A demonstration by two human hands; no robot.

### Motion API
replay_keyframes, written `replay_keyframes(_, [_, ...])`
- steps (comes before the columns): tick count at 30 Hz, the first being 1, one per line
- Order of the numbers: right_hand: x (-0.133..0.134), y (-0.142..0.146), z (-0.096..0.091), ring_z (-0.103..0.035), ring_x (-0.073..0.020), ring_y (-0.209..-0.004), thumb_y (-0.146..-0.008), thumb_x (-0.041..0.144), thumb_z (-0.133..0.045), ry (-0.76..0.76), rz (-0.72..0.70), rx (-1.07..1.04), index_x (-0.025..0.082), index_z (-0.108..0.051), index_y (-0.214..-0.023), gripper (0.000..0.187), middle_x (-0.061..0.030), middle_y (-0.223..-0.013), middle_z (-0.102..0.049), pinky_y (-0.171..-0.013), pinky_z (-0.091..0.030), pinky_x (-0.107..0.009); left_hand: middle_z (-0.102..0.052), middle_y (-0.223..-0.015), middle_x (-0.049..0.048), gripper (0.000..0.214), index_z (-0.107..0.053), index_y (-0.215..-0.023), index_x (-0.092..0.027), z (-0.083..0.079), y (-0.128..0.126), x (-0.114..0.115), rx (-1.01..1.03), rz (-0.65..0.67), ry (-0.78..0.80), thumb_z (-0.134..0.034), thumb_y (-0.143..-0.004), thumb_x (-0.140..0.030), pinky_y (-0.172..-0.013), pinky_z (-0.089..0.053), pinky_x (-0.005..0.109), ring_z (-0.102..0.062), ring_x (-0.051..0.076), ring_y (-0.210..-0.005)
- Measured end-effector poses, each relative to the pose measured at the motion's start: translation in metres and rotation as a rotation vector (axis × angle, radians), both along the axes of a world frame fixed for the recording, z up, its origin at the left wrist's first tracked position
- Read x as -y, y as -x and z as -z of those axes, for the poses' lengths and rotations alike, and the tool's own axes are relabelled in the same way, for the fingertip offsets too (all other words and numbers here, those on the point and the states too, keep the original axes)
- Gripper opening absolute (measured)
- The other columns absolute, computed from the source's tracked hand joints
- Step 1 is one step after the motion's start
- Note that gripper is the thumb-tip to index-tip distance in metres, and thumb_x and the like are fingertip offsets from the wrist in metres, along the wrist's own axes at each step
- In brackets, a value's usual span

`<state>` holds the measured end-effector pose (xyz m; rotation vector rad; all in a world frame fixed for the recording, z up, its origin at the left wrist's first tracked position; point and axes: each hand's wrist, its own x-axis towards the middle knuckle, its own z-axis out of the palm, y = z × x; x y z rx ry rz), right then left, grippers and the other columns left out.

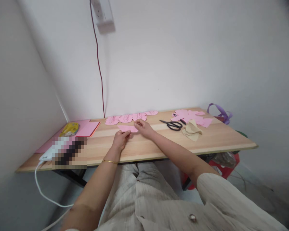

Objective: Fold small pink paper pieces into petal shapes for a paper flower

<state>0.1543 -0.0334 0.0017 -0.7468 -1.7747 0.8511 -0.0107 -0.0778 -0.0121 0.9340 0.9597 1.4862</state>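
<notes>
A small piece of pink paper (127, 128) is held between my hands, low over the table's middle. My left hand (121, 139) pinches its near edge between thumb and fingers. At its right end, my right hand (143, 127) grips the paper with closed fingertips. Just behind, along the wall, lies a row of pink paper cut-outs (125, 118) with jagged edges and some marks. Black-handled scissors (174, 125) rest on the table to the right of my right hand, their blades pointing left.
Pink paper scraps (186, 115) and a crumpled beige cloth or paper piece (192, 130) lie right of the scissors. Pink sheets (86, 128), a yellow packet (71, 128) and a white device with a cable (47, 155) occupy the left. A purple ribbon (220, 112) hangs past the far right edge.
</notes>
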Motion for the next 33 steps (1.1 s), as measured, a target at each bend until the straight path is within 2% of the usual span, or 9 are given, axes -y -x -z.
replay_keyframes(4, [-0.003,-0.001,0.002,-0.053,-0.0120,-0.070,-0.075,0.050,-0.062,0.290,-0.037,-0.035,0.015,-0.059,-0.094,0.040,-0.0015,-0.079,-0.062,-0.069,-0.042,-0.025,-0.065,-0.066,0.0019,0.029,-0.064,-0.073,-0.012,-0.002,0.004,-0.001,0.045,-0.057,0.033,-0.082,-0.053,-0.025,-0.062,-0.048,0.025,-0.057,0.011,-0.059])
replay_keyframes(7, [0.001,0.004,0.004,-0.055,-0.0126,-0.070,-0.065,0.046,-0.073,0.388,-0.159,-0.054,0.013,-0.063,-0.090,0.043,-0.0030,-0.078,-0.065,-0.069,-0.044,-0.026,-0.065,-0.066,0.0018,0.024,-0.063,-0.071,-0.014,-0.002,0.005,-0.002,0.049,-0.063,0.044,-0.080,-0.057,-0.025,-0.064,-0.049,0.026,-0.058,0.011,-0.060])
replay_keyframes(9, [0.004,0.009,0.007,-0.059,-0.0139,-0.074,-0.060,0.042,-0.077,0.389,-0.250,-0.123,0.012,-0.066,-0.090,0.044,-0.0044,-0.081,-0.068,-0.073,-0.046,-0.028,-0.065,-0.066,0.0017,0.023,-0.063,-0.071,-0.015,-0.002,0.004,-0.002,0.050,-0.058,0.039,-0.079,-0.058,-0.025,-0.065,-0.050,0.026,-0.059,0.011,-0.061])
replay_keyframes(12, [0.008,0.015,0.010,-0.063,-0.0164,-0.080,-0.059,0.041,-0.078,0.403,-0.341,-0.208,0.013,-0.068,-0.090,0.043,-0.0053,-0.084,-0.070,-0.080,-0.048,-0.032,-0.066,-0.067,0.0016,0.025,-0.063,-0.072,-0.016,-0.002,0.003,-0.001,0.048,-0.049,0.030,-0.080,-0.057,-0.025,-0.065,-0.050,0.026,-0.060,0.013,-0.064])
replay_keyframes(21, [0.004,0.017,0.019,-0.064,-0.0199,-0.081,-0.065,0.044,-0.073,0.356,-0.278,-0.197,0.012,-0.070,-0.084,0.037,-0.0067,-0.084,-0.072,-0.077,-0.050,-0.033,-0.066,-0.065,0.0026,0.031,-0.065,-0.072,-0.012,-0.001,0.000,-0.001,0.052,-0.014,0.007,-0.083,-0.051,-0.026,-0.062,-0.048,0.024,-0.058,0.011,-0.061])
replay_keyframes(27, [0.004,0.015,0.016,-0.064,-0.0187,-0.083,-0.068,0.043,-0.070,0.315,-0.361,-0.200,0.014,-0.070,-0.083,0.032,-0.0042,-0.082,-0.071,-0.080,-0.049,-0.032,-0.067,-0.065,0.0029,0.034,-0.064,-0.074,-0.011,0.001,0.003,-0.002,0.092,-0.030,0.015,-0.084,-0.050,-0.023,-0.064,-0.050,0.026,-0.060,0.011,-0.060])
replay_keyframes(33, [0.002,0.014,0.016,-0.063,-0.0174,-0.079,-0.066,0.048,-0.070,0.398,-0.357,-0.196,0.014,-0.068,-0.079,0.037,-0.0033,-0.077,-0.070,-0.079,-0.048,-0.031,-0.067,-0.064,0.0026,0.030,-0.064,-0.073,-0.012,0.002,0.005,-0.003,0.130,-0.004,0.018,-0.084,-0.053,-0.023,-0.069,-0.052,0.026,-0.061,0.012,-0.062])
